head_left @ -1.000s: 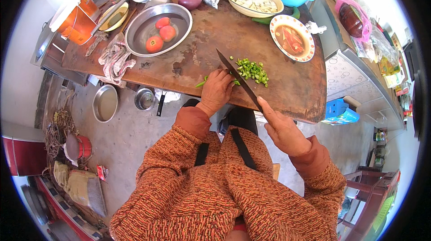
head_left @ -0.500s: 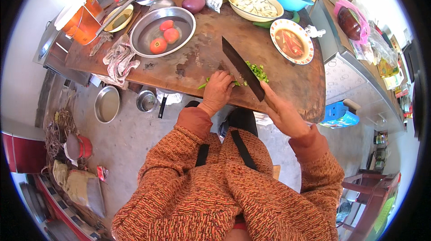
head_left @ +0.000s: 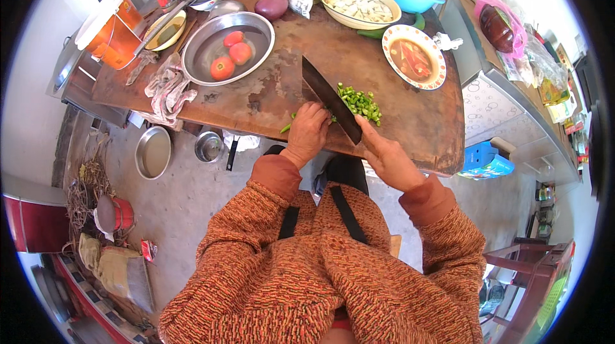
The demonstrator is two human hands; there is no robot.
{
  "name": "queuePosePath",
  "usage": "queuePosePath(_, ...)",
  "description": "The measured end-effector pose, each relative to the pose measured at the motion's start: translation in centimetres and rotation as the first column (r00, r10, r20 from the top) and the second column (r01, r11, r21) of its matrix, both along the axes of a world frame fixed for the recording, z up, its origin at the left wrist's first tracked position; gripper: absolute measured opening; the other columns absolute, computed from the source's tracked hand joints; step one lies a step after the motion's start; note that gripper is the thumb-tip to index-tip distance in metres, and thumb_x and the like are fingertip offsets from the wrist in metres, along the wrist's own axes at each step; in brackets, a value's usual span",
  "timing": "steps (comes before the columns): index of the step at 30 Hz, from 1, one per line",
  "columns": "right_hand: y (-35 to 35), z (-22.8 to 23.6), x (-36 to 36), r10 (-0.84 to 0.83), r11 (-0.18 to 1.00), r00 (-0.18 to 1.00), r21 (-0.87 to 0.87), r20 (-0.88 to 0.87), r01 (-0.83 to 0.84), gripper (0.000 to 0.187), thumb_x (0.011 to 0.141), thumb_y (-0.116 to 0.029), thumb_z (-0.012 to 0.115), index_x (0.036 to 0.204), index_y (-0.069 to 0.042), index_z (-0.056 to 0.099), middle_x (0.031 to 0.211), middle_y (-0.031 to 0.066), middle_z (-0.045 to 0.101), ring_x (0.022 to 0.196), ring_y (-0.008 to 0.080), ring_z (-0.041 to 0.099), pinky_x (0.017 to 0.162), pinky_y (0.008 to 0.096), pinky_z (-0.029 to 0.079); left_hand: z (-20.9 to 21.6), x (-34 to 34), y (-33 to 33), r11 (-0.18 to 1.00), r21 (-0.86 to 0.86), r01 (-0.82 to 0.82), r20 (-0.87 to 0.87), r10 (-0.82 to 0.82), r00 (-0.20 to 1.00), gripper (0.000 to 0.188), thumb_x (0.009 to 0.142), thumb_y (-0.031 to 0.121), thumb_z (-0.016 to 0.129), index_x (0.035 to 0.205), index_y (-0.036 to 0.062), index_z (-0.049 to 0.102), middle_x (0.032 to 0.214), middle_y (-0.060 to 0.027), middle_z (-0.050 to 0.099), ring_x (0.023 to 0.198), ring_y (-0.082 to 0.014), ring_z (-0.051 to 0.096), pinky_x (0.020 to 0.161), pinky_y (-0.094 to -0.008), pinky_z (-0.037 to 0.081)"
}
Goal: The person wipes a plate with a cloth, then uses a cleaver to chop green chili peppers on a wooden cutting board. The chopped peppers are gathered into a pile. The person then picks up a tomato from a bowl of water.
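Observation:
My right hand is closed round the handle of a wide dark cleaver, whose blade slants up and left across the wooden table. Against the blade's left side, my left hand presses a thin green chili pepper to the wood with bent fingers. Only an end of the pepper shows at the left of the fingers; the rest is hidden under them. To the right of the blade lies a loose heap of chopped green pepper.
Beyond my hands on the table stand a metal basin with three tomatoes, a purple onion, a bowl of pale slices and a patterned plate of reddish liquid. A crumpled cloth hangs over the left edge.
The cleaver and my right hand have shifted left, closer to my left hand. More of the chopped heap shows beside the blade. My left hand still holds the pepper.

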State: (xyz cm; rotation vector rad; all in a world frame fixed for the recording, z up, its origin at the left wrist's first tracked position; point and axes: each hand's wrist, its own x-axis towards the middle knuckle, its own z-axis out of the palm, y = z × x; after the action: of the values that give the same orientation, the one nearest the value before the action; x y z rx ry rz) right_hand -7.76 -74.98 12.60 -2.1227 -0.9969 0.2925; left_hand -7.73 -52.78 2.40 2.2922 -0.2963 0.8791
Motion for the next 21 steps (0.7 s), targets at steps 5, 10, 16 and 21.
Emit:
queuePosePath(5, -1.0, 2.6, -0.5, -0.022, 0.991, 0.997, -0.126, 0.079, 0.032, 0.076, 0.087, 0.002, 0.054, 0.155, -0.015, 0.024, 0.095, 0.0295, 0.061, 0.09, 0.049, 0.059, 0.079, 0.0527, 0.047, -0.6, 0.4, 0.3, 1.0, -0.003, 0.016, 0.054, -0.016, 0.998, 0.013, 0.077, 0.001, 0.066, 0.089, 0.0014, 0.062, 0.101, -0.0154, 0.06, 0.098, -0.0363, 0.056, 0.085, -0.0439, 0.047)
queuePosePath(10, -1.8, 1.8, -3.2, 0.047, 0.987, 0.992, -0.159, 0.115, -0.029, 0.079, 0.086, 0.002, 0.055, 0.156, -0.014, 0.021, 0.091, 0.029, 0.06, 0.085, 0.0484, 0.059, 0.078, 0.0524, 0.047, -0.7, 0.0, 0.0, 0.999, -0.049, 0.006, 0.022, -0.004, 1.0, 0.015, 0.076, -0.003, 0.066, 0.091, 0.0011, 0.062, 0.099, -0.0144, 0.058, 0.094, -0.0372, 0.054, 0.08, -0.0447, 0.046)
queuePosePath(16, 0.2, -0.5, -2.4, 0.01, 0.986, 0.992, -0.165, 0.125, 0.011, 0.081, 0.086, 0.002, 0.054, 0.156, -0.019, 0.02, 0.089, 0.0275, 0.059, 0.08, 0.0483, 0.06, 0.073, 0.0535, 0.048, -0.5, -0.1, 0.2, 0.998, -0.058, 0.011, -0.021, -0.012, 1.0, 0.015, 0.077, -0.003, 0.065, 0.091, 0.0013, 0.063, 0.098, -0.0141, 0.058, 0.094, -0.0372, 0.054, 0.08, -0.045, 0.047)
queuePosePath(21, 1.3, -2.2, -0.2, -0.031, 0.998, 0.995, -0.044, 0.098, 0.036, 0.079, 0.087, 0.002, 0.053, 0.156, -0.021, 0.022, 0.093, 0.0269, 0.061, 0.085, 0.0464, 0.063, 0.077, 0.0509, 0.05, 0.1, -0.4, 0.2, 1.0, 0.011, -0.013, -0.045, 0.014, 0.999, 0.016, 0.078, -0.003, 0.066, 0.092, 0.0016, 0.063, 0.098, -0.0136, 0.058, 0.096, -0.0366, 0.056, 0.08, -0.0441, 0.048)
